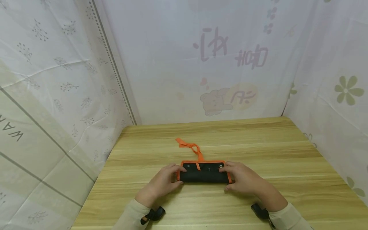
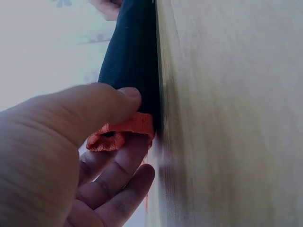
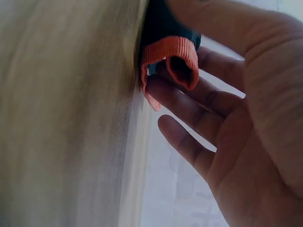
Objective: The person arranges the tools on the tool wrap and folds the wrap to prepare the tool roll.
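Observation:
A black tool roll (image 1: 201, 174) with orange edging lies partly rolled up on the table, its rolled side toward me. From its far edge an orange tie strap (image 1: 196, 150) with a loose knot stretches away. My left hand (image 1: 165, 180) grips the left end; in the left wrist view the thumb presses the black cloth (image 2: 130, 61) and fingers lie at the orange-trimmed end. At the right end my right hand (image 1: 244, 179) holds the roll between thumb and fingers. The right wrist view shows the coiled orange edging (image 3: 170, 47) by those fingers. Whatever is inside is hidden.
The wood-grain table (image 1: 258, 143) extends around the roll on all sides. Printed white cloth (image 1: 172, 64) hangs behind it and along both sides. Dark wrist straps with cameras (image 1: 156, 214) sit on both wrists.

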A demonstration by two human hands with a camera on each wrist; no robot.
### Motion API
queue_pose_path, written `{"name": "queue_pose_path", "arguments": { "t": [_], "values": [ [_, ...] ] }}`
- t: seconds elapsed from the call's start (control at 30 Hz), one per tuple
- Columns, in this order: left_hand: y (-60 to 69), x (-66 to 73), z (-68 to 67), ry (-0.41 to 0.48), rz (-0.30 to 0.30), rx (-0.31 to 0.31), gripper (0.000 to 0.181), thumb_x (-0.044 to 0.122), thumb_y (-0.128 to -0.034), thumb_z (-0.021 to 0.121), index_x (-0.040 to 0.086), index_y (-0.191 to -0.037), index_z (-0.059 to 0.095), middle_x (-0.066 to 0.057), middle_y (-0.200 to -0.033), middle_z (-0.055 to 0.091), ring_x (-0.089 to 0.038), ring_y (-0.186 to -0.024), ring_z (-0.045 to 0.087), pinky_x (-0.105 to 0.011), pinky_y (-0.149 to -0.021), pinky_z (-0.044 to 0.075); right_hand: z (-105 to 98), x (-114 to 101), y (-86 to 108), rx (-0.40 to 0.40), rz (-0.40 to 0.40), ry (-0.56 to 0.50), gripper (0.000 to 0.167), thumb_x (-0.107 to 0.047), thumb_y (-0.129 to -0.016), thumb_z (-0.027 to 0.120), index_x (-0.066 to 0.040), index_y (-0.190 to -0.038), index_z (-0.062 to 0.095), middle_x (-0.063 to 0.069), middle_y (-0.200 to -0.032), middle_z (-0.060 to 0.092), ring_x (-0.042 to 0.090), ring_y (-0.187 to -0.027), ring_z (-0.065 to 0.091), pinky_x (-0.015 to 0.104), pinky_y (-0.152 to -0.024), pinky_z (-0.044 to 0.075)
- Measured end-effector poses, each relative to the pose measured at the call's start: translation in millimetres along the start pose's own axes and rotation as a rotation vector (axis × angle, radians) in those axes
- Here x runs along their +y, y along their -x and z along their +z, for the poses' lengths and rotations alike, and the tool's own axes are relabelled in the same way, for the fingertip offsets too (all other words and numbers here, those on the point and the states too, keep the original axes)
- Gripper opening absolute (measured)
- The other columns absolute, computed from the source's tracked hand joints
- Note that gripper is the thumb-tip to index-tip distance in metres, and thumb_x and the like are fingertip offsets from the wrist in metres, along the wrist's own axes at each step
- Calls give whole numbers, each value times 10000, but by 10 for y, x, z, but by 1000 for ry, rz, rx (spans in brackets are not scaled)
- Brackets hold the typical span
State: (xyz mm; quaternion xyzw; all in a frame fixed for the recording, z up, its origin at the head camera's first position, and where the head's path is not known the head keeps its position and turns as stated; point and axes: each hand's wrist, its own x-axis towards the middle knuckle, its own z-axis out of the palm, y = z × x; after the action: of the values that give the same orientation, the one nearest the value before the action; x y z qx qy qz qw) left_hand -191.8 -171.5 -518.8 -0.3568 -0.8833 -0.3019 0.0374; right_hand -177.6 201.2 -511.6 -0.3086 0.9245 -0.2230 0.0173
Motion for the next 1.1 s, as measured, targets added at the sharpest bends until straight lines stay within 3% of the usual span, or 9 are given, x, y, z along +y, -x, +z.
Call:
{"name": "queue_pose_path", "arguments": {
  "t": [0.13, 0.33, 0.6, 0.8, 1.1],
  "values": [
    [9, -1, -8, 25, -23, -34, 439, 147, -899, 859, 170, -1298, 678, 79, -1124, 643, -105, -884, 561, -294, -811, 509, 9, 11, 4, -16, -1, 2, 607, -258, -786, 952, -191, -1336, 705, -150, -1088, 530, 52, -798, 486, 291, -727, 472],
    [14, 8, -18, 35, -45, -79, 406, 193, -947, 809, 166, -1323, 660, 40, -1248, 660, -96, -919, 540, -311, -839, 487, 19, -7, 14, 20, -33, 25, 542, -193, -779, 953, -150, -1281, 752, -94, -1082, 517, 75, -880, 465, 297, -784, 467],
    [22, 3, -6, 30, -45, -62, 411, 196, -931, 825, 171, -1309, 667, 57, -1190, 541, -74, -827, 530, -234, -718, 496, -4, -39, 22, 6, -14, 10, 484, -209, -844, 899, -137, -1299, 750, -111, -1049, 532, 68, -856, 473, 292, -765, 448],
    [22, -18, 9, 0, -50, -72, 496, 251, -874, 890, 207, -1314, 665, 111, -1177, 519, -71, -857, 512, -237, -744, 487, -12, -30, 19, -18, -4, 8, 474, -237, -882, 870, -169, -1325, 715, -143, -978, 532, 54, -802, 479, 316, -751, 452],
    [26, -29, 26, -23, -55, -79, 492, 305, -872, 892, 225, -1306, 674, 141, -1176, 516, -54, -869, 505, -231, -760, 496, 15, 0, 14, 17, 21, -63, 380, -170, -897, 853, -273, -1206, 657, -157, -1176, 661, 96, -1114, 630, 429, -943, 546]
  ]
}}
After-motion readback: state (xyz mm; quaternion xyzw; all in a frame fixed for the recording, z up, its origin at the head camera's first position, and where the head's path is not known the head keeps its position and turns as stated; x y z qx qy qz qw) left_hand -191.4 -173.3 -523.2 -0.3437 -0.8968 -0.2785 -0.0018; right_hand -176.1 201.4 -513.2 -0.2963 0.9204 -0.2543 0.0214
